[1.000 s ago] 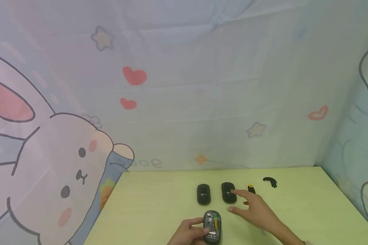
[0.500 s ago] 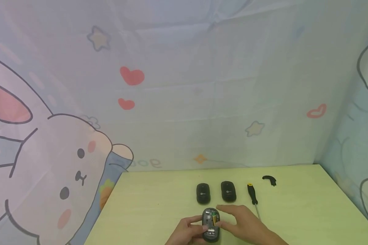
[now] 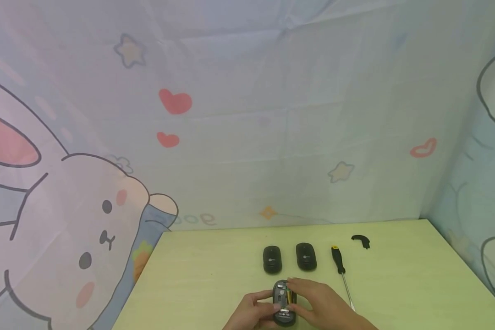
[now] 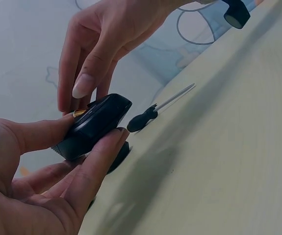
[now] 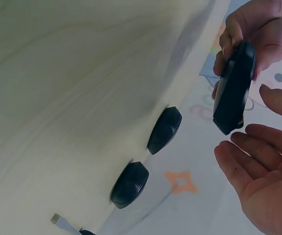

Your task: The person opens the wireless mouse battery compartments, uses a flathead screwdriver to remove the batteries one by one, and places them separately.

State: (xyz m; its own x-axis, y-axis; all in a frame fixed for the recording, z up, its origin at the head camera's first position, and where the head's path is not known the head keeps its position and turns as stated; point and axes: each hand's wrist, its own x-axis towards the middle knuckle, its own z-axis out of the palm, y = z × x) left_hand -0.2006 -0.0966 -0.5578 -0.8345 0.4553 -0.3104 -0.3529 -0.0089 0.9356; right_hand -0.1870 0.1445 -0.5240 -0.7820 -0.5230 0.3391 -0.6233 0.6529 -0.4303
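My left hand (image 3: 250,312) grips a black computer mouse (image 3: 278,299) turned underside up, thumb on the base and fingers beneath it. The battery bay is uncovered, and a green and gold battery (image 3: 289,297) lies in it. My right hand (image 3: 323,305) is over the mouse's right side, index finger near the far end of the battery and thumb near its close end. In the right wrist view, this hand's thumb and fingers (image 5: 239,169) are spread around the mouse's end. The left wrist view shows the mouse (image 4: 99,127) held above the table.
Two more black mice, one at left (image 3: 272,260) and one at right (image 3: 306,256), sit upright behind the hands. A black and yellow screwdriver (image 3: 338,260) lies to their right, and a curved black piece (image 3: 360,240) lies farther back. A printed cloth (image 3: 239,114) hangs behind the table.
My right hand has come left and down from over the right-hand mouse to the battery bay, uncovering the screwdriver. My left hand keeps its grip on the mouse.
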